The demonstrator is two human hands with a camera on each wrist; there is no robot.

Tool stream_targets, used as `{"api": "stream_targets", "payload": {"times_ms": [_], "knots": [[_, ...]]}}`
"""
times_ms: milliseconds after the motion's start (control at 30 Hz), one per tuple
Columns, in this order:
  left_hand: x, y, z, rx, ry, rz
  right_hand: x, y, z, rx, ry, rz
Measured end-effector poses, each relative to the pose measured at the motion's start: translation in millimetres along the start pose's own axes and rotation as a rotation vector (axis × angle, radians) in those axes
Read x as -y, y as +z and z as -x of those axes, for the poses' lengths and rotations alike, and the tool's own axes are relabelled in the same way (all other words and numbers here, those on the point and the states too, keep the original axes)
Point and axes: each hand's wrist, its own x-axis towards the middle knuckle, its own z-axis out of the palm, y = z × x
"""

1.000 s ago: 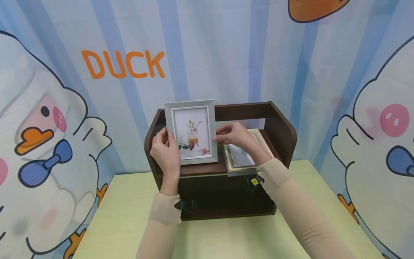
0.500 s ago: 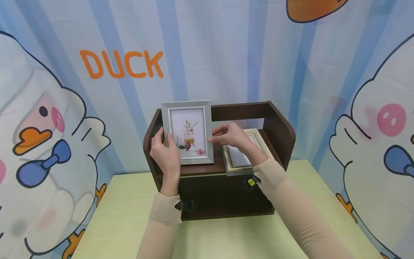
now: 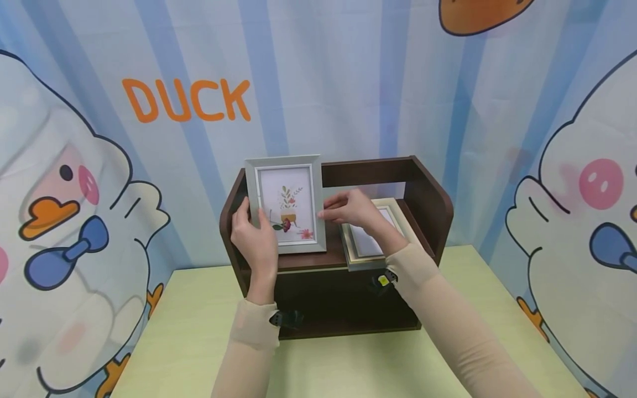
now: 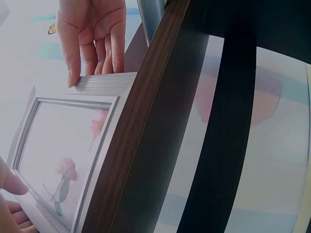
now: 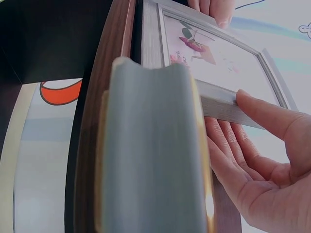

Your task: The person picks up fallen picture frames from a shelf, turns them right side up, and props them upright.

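A silver-grey picture frame (image 3: pixel 322 232) stands upright, leaning back slightly, on the left part of a dark brown shelf (image 3: pixel 308 260). Behind its glass is a print of a potted plant and flowers. My left hand (image 3: pixel 255 237) holds the frame's left edge, thumb on the front and fingers behind. At the opposite edge my right hand (image 3: pixel 355 210) pinches the side between thumb and fingers. The right wrist view shows this right thumb on the front of the frame, with the right fingers (image 5: pixel 228 141) behind it.
Right of the upright frame, a stack of picture frames (image 3: pixel 354 254) lies flat on the shelf, its front edge jutting out a little. The shelf's brown side panels (image 3: pixel 438 215) rise on both sides. It stands on a pale yellow-green table (image 3: pixel 343 365) before a duck-print curtain (image 3: pixel 318 83).
The upright picture frame has slid slightly left along the shelf, both hands moving with it. The fingers of my left hand have straightened a little. The flat stack stays in place.
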Motion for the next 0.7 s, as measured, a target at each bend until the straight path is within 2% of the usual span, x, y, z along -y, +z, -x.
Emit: {"api": "stream_targets", "payload": {"times_ms": [133,267,500,700], "knots": [[-1.0,-0.3,1.1,0.001,0.004,-0.005,-1,-1,0,0.011,-0.005,-0.003],[-3.6,-1.7,3.2,-0.003,0.037,-0.011,-2,-7,4,0.042,-0.024,-0.013],[-18.1,-1.5,11.7,-0.033,0.171,0.039,-4,-28,15,0.056,-0.054,-0.045],[-31.9,8.3,28.9,0.039,0.244,0.092,-12,-50,29,0.001,-0.060,0.003]]}}
